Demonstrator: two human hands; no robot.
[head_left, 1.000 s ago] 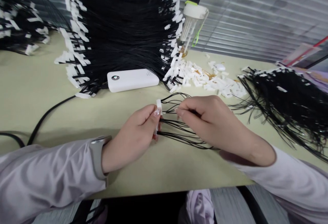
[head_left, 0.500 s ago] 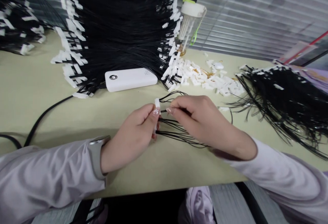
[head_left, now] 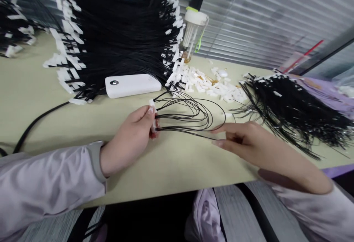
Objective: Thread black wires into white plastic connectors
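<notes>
My left hand (head_left: 128,138) pinches a narrow white connector (head_left: 152,103) between thumb and fingers, held upright above the table. Thin black wires (head_left: 190,118) run out of its right side, and several of them loop back toward it. To the right, my right hand (head_left: 249,140) has its thumb and index finger apart at the outer end of the wires. One wire reaches the thumb tip and another curves by the index finger; neither looks firmly gripped. The fingers behind the connector are partly hidden.
Behind my hands lie a white power bank (head_left: 134,85) and a big bundle of black wires (head_left: 124,39) with white connector ends. Loose white connectors (head_left: 215,85) are heaped near a clear bottle (head_left: 193,28). More black wires (head_left: 298,109) lie at right.
My right hand has moved away from the connector, to the right and down, and its fingers have parted. The left hand still holds the connector. The whole view has shifted somewhat.
</notes>
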